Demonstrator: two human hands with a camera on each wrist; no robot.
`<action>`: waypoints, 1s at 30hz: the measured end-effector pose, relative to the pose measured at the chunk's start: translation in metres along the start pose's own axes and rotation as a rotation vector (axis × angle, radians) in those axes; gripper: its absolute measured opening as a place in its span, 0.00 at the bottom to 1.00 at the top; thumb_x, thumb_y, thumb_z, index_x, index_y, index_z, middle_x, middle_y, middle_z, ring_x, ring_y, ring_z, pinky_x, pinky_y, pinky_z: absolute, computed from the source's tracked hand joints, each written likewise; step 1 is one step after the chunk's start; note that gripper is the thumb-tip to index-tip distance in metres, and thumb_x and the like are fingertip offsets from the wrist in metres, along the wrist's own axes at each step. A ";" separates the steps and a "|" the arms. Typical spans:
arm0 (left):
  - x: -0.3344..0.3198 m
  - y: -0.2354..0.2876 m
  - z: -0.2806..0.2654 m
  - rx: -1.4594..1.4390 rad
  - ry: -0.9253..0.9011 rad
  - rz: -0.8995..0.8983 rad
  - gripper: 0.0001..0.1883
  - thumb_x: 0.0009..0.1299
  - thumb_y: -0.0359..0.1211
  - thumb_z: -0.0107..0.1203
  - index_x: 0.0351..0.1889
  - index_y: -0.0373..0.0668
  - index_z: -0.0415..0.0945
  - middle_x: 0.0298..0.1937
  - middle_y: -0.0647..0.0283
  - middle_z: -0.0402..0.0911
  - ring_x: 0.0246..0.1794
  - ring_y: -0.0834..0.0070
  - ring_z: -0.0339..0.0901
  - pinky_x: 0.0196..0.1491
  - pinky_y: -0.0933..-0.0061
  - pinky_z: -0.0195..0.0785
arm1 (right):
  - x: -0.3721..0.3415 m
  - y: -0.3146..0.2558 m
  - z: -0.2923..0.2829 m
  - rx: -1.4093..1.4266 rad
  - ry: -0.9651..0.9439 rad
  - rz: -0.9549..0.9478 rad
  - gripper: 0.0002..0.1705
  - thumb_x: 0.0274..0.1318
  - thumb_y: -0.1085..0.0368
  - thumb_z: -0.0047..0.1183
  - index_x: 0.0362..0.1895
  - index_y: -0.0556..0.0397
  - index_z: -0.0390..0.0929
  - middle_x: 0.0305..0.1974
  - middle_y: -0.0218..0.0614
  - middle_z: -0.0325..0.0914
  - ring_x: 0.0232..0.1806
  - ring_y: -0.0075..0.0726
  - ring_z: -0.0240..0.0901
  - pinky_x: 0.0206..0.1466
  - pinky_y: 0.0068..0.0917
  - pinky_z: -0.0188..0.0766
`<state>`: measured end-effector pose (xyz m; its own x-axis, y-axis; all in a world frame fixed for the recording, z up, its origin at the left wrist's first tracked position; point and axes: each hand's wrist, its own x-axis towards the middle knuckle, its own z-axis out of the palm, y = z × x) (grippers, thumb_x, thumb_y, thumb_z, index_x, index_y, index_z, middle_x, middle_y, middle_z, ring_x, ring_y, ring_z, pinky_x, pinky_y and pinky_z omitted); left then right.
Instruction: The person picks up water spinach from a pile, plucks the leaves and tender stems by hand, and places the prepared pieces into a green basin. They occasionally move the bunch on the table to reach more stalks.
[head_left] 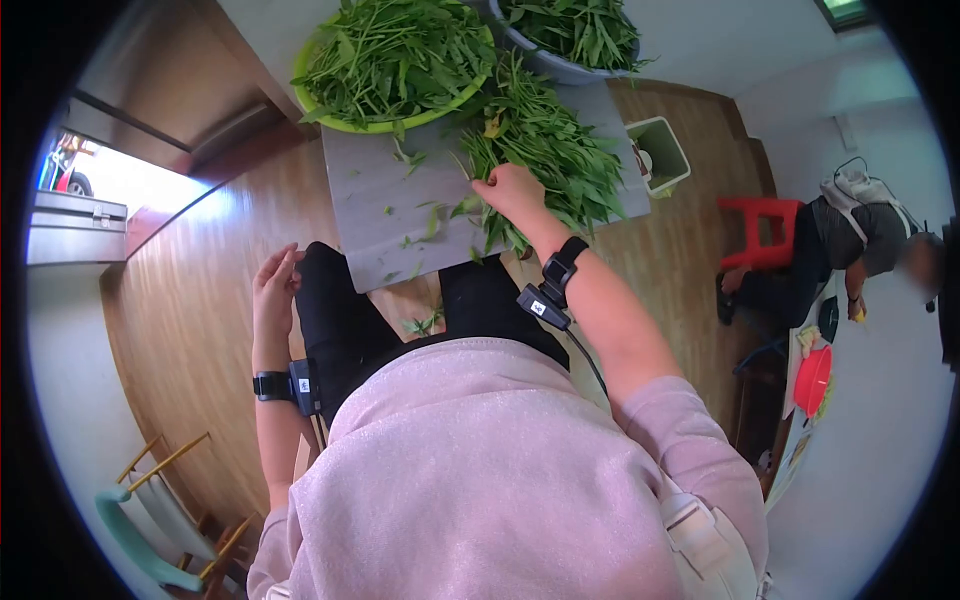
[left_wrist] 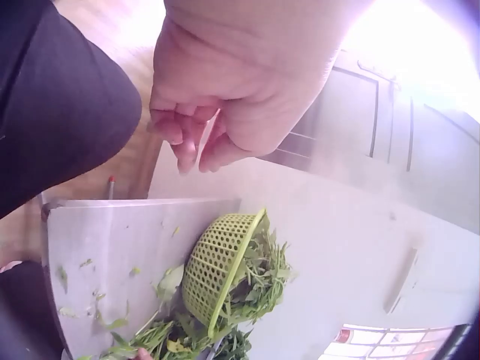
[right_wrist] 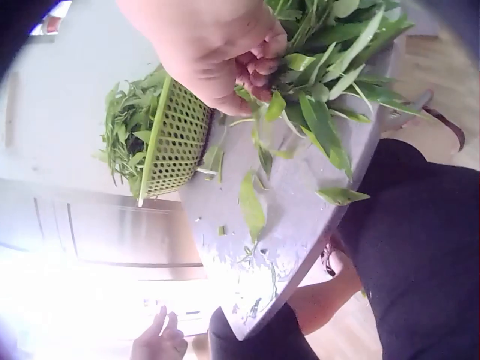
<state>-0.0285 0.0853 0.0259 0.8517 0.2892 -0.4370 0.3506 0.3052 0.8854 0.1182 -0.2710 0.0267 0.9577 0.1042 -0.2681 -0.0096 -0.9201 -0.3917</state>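
A pile of leafy green stems (head_left: 560, 150) lies on the grey tabletop (head_left: 365, 215). At its near left side the right hand (head_left: 515, 197) pinches some of the greens; in the right wrist view that hand (right_wrist: 225, 56) has its fingers curled at the leaves (right_wrist: 322, 124), and the exact stems in its grip are partly hidden. Away from the table, beside the left knee, the left hand (head_left: 275, 290) hangs in the air. Its fingers (left_wrist: 184, 135) are loosely bent close to the thumb, with nothing clearly visible between them.
A green basket (head_left: 395, 125) heaped with leaves and a grey-blue basin (head_left: 575, 72) of greens stand at the far side. Loose leaves dot the tabletop. A bin (head_left: 660, 155) is right of the table; beyond are a red stool (head_left: 765, 215) and a seated person (head_left: 850, 230).
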 end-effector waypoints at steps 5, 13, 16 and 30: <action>0.002 -0.002 -0.002 -0.036 -0.019 0.023 0.12 0.68 0.33 0.53 0.47 0.39 0.76 0.38 0.66 0.79 0.27 0.87 0.66 0.32 0.87 0.60 | 0.003 0.031 0.029 0.338 0.100 -0.049 0.15 0.45 0.56 0.57 0.25 0.56 0.78 0.21 0.38 0.76 0.23 0.37 0.73 0.28 0.30 0.68; -0.003 0.033 0.074 0.233 -0.294 0.192 0.12 0.68 0.34 0.52 0.46 0.40 0.76 0.37 0.68 0.78 0.27 0.88 0.65 0.32 0.88 0.58 | -0.048 -0.007 -0.011 0.998 -0.175 -0.052 0.08 0.54 0.64 0.54 0.32 0.57 0.76 0.23 0.23 0.71 0.22 0.16 0.62 0.26 0.16 0.62; -0.006 0.046 0.113 0.353 -0.426 0.279 0.14 0.67 0.34 0.55 0.47 0.39 0.76 0.37 0.69 0.78 0.31 0.87 0.67 0.36 0.85 0.62 | -0.058 -0.028 -0.022 1.009 -0.269 -0.177 0.08 0.53 0.64 0.55 0.33 0.57 0.76 0.24 0.24 0.71 0.23 0.17 0.64 0.28 0.16 0.63; -0.014 0.045 0.132 0.271 -0.591 0.213 0.08 0.63 0.32 0.59 0.36 0.37 0.78 0.30 0.70 0.77 0.30 0.85 0.69 0.37 0.82 0.64 | -0.088 -0.065 -0.014 0.890 -0.500 -0.335 0.10 0.56 0.64 0.52 0.38 0.59 0.77 0.29 0.27 0.75 0.31 0.18 0.69 0.36 0.19 0.67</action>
<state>0.0268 -0.0243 0.0931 0.9554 -0.2497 -0.1574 0.1717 0.0363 0.9845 0.0383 -0.2257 0.0877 0.7258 0.6289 -0.2786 -0.1676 -0.2312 -0.9584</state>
